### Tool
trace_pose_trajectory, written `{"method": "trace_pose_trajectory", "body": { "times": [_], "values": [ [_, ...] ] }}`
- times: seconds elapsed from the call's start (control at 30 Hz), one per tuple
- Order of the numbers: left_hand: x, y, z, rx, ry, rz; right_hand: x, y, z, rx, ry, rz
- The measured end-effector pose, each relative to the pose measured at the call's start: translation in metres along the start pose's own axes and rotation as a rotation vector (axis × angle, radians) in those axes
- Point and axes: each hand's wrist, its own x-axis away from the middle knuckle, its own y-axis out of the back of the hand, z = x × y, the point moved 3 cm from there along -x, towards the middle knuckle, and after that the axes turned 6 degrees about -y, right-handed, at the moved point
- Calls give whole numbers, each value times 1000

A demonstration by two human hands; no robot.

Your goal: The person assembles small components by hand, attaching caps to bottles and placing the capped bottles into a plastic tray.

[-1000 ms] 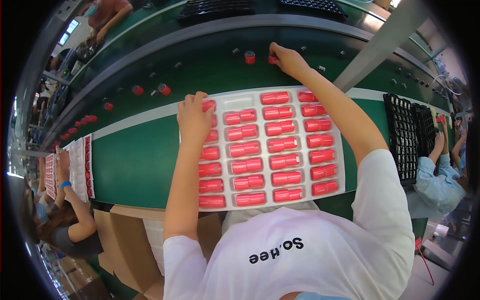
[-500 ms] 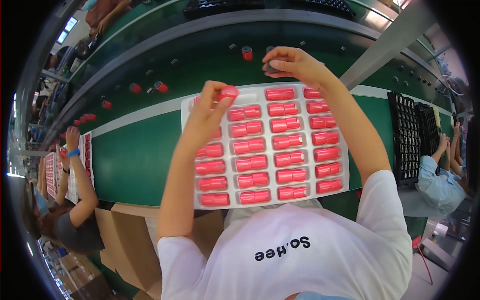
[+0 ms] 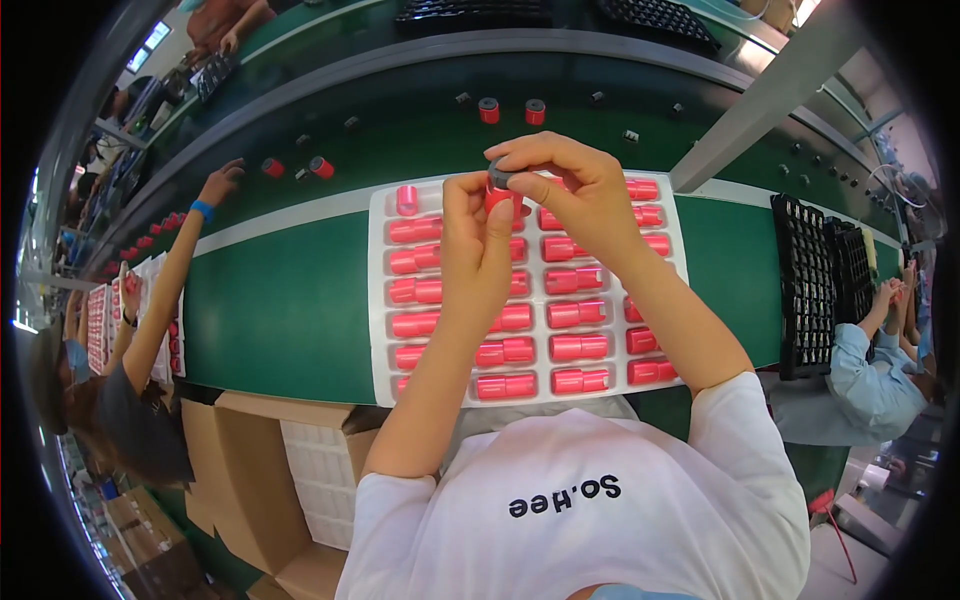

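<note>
A short red-pink cylinder (image 3: pixel 500 201) stands upright between my hands over the far edge of a white moulded tray (image 3: pixel 378 290). My left hand (image 3: pixel 471 236) is closed round its side. The fingers of my right hand (image 3: pixel 578 195) pinch a dark grey round cap (image 3: pixel 501 173) that sits on the cylinder's top; whether it is fully seated I cannot tell. Rows of pink tubular pieces (image 3: pixel 577 314) lie in the tray's slots, partly hidden by my forearms. A shorter pink piece (image 3: pixel 407 200) occupies the far left slot.
Beyond the tray, red cylinders with dark tops (image 3: pixel 535 111) and small dark parts stand on the green belt (image 3: pixel 400 130). Black trays (image 3: pixel 803 285) lie to the right. An open cardboard box (image 3: pixel 255 460) is at lower left. A grey post (image 3: pixel 745 115) rises at right; co-workers work on both sides.
My hands have come together over the tray, bringing the cap onto the cylinder. My right hand has drawn back from the belt. The left co-worker's arm now reaches out over the belt.
</note>
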Motion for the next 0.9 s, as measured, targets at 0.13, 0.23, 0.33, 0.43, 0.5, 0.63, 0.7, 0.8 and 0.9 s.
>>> {"method": "trace_pose_trajectory", "body": {
  "times": [0.13,0.23,0.33,0.43,0.5,0.63,0.7,0.8,0.9],
  "values": [
    [4,0,5,-52,-31,-14,5,4,2,265,72,37],
    [10,-1,7,21,2,-13,15,1,3,326,62,32],
    [14,-2,20,89,156,49,24,3,-5,293,-34,73],
    [-2,-2,25,-93,240,246,17,16,-22,307,-79,167],
    [-16,19,40,-484,136,241,-1,27,-43,424,-33,107],
    [-55,81,72,-1256,-75,89,-54,62,-106,748,-14,-45],
    [-64,98,84,-1316,33,113,-65,64,-138,852,-62,57],
    [-71,112,96,-1261,393,364,-83,77,-156,888,-127,263],
    [-69,105,89,-1269,354,473,-115,103,-155,797,-233,283]
  ]
}}
